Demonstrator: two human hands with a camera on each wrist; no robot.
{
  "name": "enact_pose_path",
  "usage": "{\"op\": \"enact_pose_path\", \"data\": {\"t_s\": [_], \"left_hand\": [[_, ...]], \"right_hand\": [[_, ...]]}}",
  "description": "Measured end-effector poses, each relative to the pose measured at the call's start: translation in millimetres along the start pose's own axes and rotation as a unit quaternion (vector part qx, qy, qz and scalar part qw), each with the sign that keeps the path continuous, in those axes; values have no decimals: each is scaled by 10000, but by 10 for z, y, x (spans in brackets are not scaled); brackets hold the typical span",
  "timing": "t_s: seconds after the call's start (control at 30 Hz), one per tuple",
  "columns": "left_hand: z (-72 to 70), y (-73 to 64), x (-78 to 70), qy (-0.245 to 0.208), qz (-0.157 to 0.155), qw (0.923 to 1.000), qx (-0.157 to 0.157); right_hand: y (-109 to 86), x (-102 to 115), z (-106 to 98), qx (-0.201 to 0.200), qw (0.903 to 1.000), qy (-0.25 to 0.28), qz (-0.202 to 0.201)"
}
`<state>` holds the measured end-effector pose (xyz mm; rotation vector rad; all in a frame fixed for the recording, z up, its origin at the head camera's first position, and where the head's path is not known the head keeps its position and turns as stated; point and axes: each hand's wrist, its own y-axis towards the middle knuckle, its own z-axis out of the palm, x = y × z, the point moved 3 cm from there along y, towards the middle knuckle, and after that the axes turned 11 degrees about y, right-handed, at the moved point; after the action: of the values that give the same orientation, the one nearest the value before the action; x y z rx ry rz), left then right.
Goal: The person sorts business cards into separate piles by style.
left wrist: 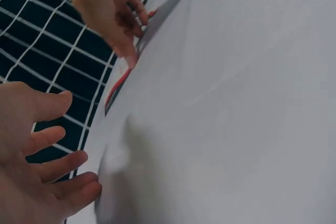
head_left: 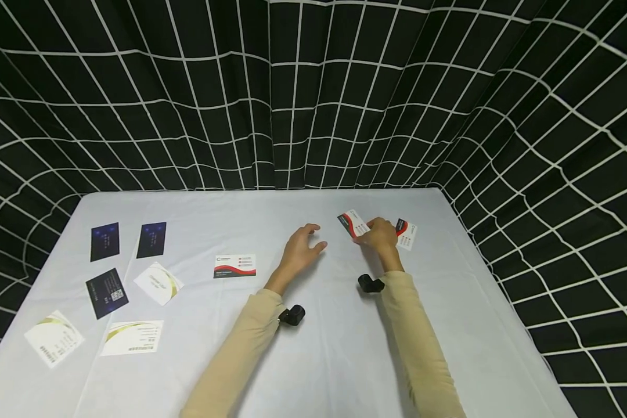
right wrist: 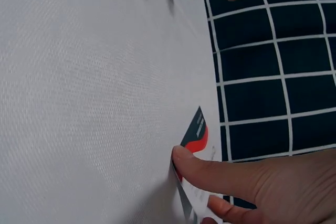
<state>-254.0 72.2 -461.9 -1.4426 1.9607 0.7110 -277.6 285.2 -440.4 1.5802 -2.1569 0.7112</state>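
Observation:
My right hand (head_left: 378, 237) pinches a white, black and red business card (head_left: 351, 223) by its edge near the far right of the table. The right wrist view shows the thumb (right wrist: 205, 174) pressed on the face of this card (right wrist: 198, 140). Just right of that hand lies a second red-and-black business card (head_left: 407, 237), partly covered by it. With nothing in its grasp, my left hand (head_left: 299, 251) hovers over the middle of the table, fingers loosely bent and spread. A third business card (head_left: 234, 266) with a red wave lies flat to its left.
On the left of the white-covered table (head_left: 334, 348) lie several other cards: dark blue ones (head_left: 151, 240) and white ones with gold curves (head_left: 133, 338). A black curtain with a white grid (head_left: 292, 128) stands behind the table and along its right side.

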Motion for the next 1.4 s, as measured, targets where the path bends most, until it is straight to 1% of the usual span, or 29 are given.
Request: {"op": "enact_pose_path", "data": {"t_s": [0.07, 0.17, 0.27, 0.37, 0.5, 0.6, 0.73, 0.87, 1.0, 1.13, 1.3, 1.4], "left_hand": [[47, 71, -63, 26, 38, 10000, 85], [125, 210, -154, -62, 114, 9997, 222], [204, 341, -207, -295, 128, 9990, 302], [262, 429, -211, -576, 11, 9976, 379], [276, 426, -160, -785, -159, 9954, 531], [262, 410, -135, -857, -121, 9949, 520], [213, 389, -118, -949, -105, 9951, 246], [143, 363, -98, -735, -182, 9971, 65], [51, 339, -66, -338, -295, 9990, 2], [-78, 304, -30, -74, -390, 9991, -130], [-258, 227, 59, 258, -447, 9980, -355], [-352, 157, 138, 534, -543, 9962, -434]], "right_hand": [[3, -1, -24, -88, 9999, 113, -45], [2, -4, -38, -214, 9992, 347, -35], [6, -16, -18, -297, 9979, 572, -112], [10, -22, 22, -290, 9963, 749, -300], [-21, 8, 105, -236, 9932, 1006, -541], [-42, 33, 146, -212, 9891, 1271, -713], [-55, 43, 170, -268, 9816, 1615, -987], [-49, 32, 172, -319, 9751, 1896, -1108], [-60, 63, 179, -98, 9642, 2415, -1091], [-115, 164, 212, 150, 9520, 2818, -1185], [-197, 311, 310, 458, 9427, 2994, -1400], [-250, 403, 391, 601, 9426, 2925, -1491]]}}
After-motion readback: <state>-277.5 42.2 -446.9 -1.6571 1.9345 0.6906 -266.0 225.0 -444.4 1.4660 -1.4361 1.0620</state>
